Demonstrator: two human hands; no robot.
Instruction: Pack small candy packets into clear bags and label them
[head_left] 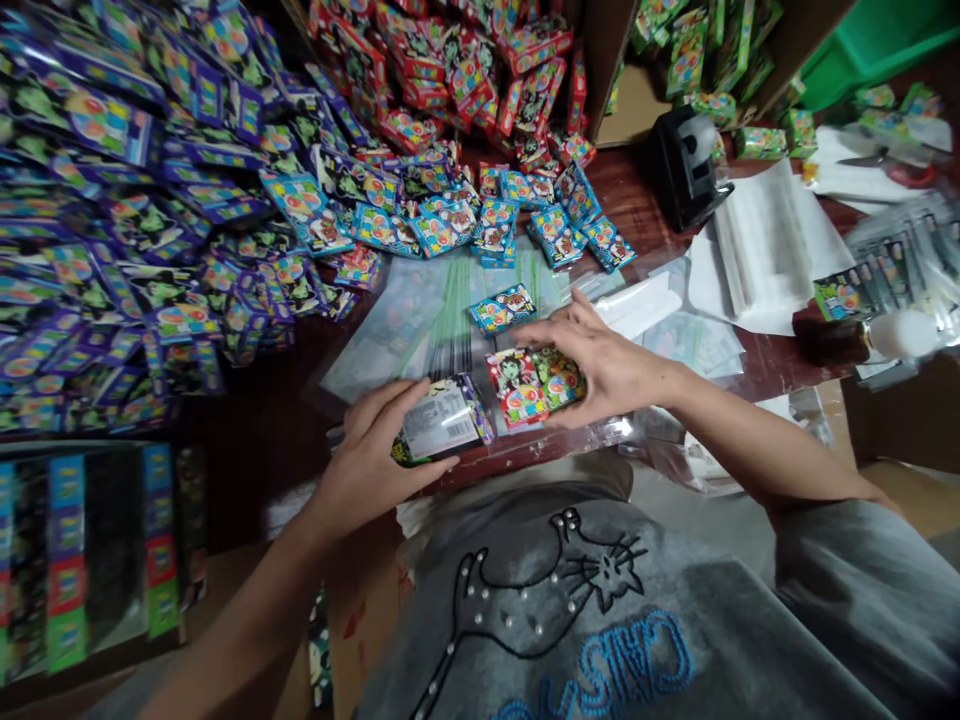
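My left hand (379, 440) is closed round a small purple box (446, 417) whose printed back label with a barcode faces up. Close by, my right hand (600, 365) grips a red box (516, 385) and a green box (561, 380) side by side, their colourful fronts upward. A gap of a few centimetres lies between the two hands. Just beyond them a blue box (501, 309) rests on a stack of clear plastic bags (405, 320) with green edges.
Purple boxes (150, 200) are heaped at the left, red boxes (450, 60) at the back. Several blue boxes (495, 225) lie in front. A black tape dispenser (679, 165), white paper (765, 240) and a white-capped bottle (892, 335) stand right. Filled packs (67, 560) sit lower left.
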